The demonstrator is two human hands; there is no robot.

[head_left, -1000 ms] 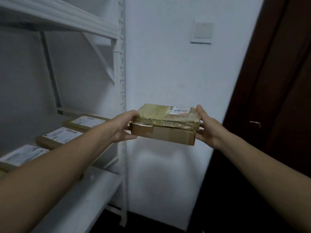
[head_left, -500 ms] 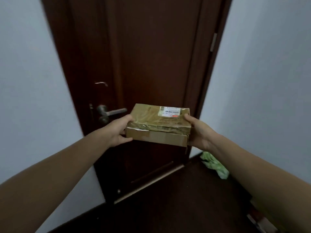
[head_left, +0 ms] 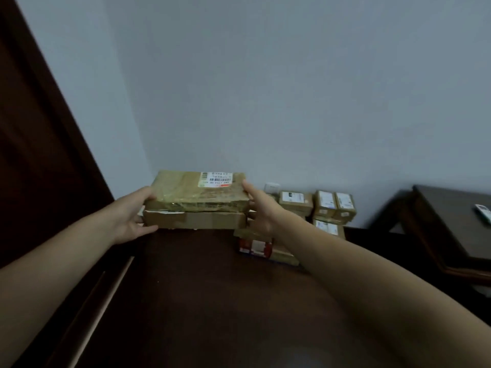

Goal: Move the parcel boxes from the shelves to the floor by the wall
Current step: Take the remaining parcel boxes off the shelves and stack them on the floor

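I carry a stack of two flat parcel boxes in mid-air: a tape-wrapped box (head_left: 198,191) with a white label lies on a plain brown box (head_left: 195,220). My left hand (head_left: 132,215) grips the stack's left end, thumb on top and fingers underneath. My right hand (head_left: 259,208) grips the right end the same way. Beyond my right hand, several parcel boxes (head_left: 333,209) sit on the dark floor against the pale wall, some stacked, with a red and white one (head_left: 255,245) nearest me.
A dark wooden door (head_left: 39,168) fills the left side. A dark wooden table (head_left: 451,221) stands at the right with a remote control (head_left: 485,212) on it. The dark floor (head_left: 212,301) stretches in front of me, and a wall socket (head_left: 271,187) sits low behind the boxes.
My view has swung right, from the shelves past the door to the corner with the boxes on the floor. Both hands still hold the same stack.
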